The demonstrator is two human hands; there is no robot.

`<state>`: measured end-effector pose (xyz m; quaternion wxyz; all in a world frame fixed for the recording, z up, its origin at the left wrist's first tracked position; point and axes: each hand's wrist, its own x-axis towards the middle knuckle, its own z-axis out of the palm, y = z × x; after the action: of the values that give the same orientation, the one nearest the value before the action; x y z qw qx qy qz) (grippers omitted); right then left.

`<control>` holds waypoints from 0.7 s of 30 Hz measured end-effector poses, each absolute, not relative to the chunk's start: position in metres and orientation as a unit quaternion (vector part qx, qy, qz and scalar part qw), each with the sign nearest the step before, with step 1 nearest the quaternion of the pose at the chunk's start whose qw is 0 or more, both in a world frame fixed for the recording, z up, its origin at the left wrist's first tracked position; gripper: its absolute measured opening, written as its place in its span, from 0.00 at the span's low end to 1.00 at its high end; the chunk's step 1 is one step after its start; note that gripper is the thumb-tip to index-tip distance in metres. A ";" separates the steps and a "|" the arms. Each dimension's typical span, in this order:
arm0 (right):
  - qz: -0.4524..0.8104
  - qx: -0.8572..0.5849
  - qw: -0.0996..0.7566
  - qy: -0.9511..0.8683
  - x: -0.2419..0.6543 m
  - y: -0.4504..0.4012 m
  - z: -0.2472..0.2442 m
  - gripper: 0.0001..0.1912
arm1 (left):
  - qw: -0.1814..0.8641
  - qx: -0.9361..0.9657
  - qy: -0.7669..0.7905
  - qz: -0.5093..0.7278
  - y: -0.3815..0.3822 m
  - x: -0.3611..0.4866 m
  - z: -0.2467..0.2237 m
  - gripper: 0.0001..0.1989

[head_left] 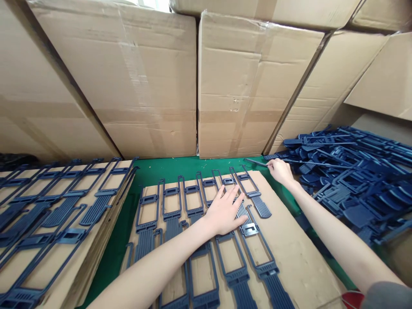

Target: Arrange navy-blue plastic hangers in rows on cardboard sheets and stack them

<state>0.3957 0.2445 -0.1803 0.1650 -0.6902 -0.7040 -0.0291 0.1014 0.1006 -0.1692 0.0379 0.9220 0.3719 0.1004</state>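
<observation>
Head view. Two rows of dark blue frames (192, 200) are laid on a cardboard sheet (289, 244), which rests on a green bench (167, 165). In the far row, open loops are pointed to the sheet's far edge and ribbed paddles to its near edge; the same direction is used in the near row. Frames are set side by side with little overlap, presumably so that each lies flat and room is saved.

The left hand (224, 211) is laid palm down over the right part of both rows, fingers spread, nothing gripped. Contact with the frames seems likely, perhaps to steady them; pressure cannot be told.

By the right hand (280, 171), a slim blue piece (255, 162) is pinched between thumb and fingers, just beyond the sheet's far right corner. It is seen almost edge-on, so its full shape cannot be told. A hold near one end may be chosen to leave the rest free.

A tangled heap of blue parts (360, 180) is piled at the bench's right side, within the right hand's reach. Along the left edge, similar frames are carried on a cardboard stack (96, 240), its layers probably serving as separators. The bench's far edge is lined with cartons (154, 86).
</observation>
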 end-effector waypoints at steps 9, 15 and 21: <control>0.207 -0.566 0.551 -0.577 0.370 0.179 -0.129 0.14 | 0.045 0.924 0.369 0.093 0.100 0.101 -0.168 0.34; 0.398 -0.527 0.531 -0.532 0.362 0.086 -0.122 0.14 | 0.048 0.925 0.367 0.088 0.102 0.103 -0.166 0.34; 0.390 -0.603 0.407 -0.565 0.383 0.027 -0.146 0.18 | 0.053 0.925 0.369 0.076 0.103 0.103 -0.166 0.34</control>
<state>0.3830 0.0273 -0.1458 0.4068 -0.6027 -0.5646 0.3905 0.1032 0.1033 -0.1662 0.0529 0.9247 0.3693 0.0757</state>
